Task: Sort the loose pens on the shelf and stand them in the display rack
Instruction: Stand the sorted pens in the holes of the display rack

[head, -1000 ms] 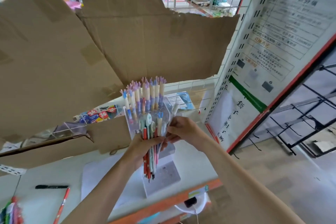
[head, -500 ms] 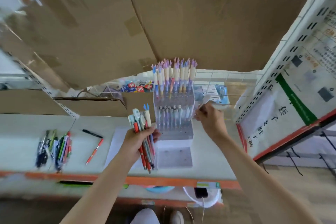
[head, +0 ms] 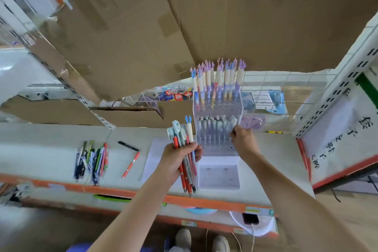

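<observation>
Gripped in the left hand (head: 177,158), at lower centre of the frame, is a bundle of pens (head: 186,155), fingers wrapped fully around the barrels; the decorated caps point up and the tips hang below the fist, over the front edge of the shelf (head: 131,172). Right hand (head: 243,139), just right of centre, pinches one pale pen (head: 232,122) between thumb and fingertips at the right end of the middle tier of the clear display rack (head: 217,129); whether the pen is already seated in a hole cannot be told. The rack stands on the shelf, between the two hands. Its rear tier holds a row of upright pens with purple and blue forked tops (head: 218,80); its middle tier holds a row of pale pens. At left of the frame a loose pile of mixed pens (head: 92,159) lies flat on the shelf, with a black pen (head: 128,146) and a red pen (head: 131,164) lying apart to its right. Brown cardboard (head: 225,16) fills the upper frame.
</observation>
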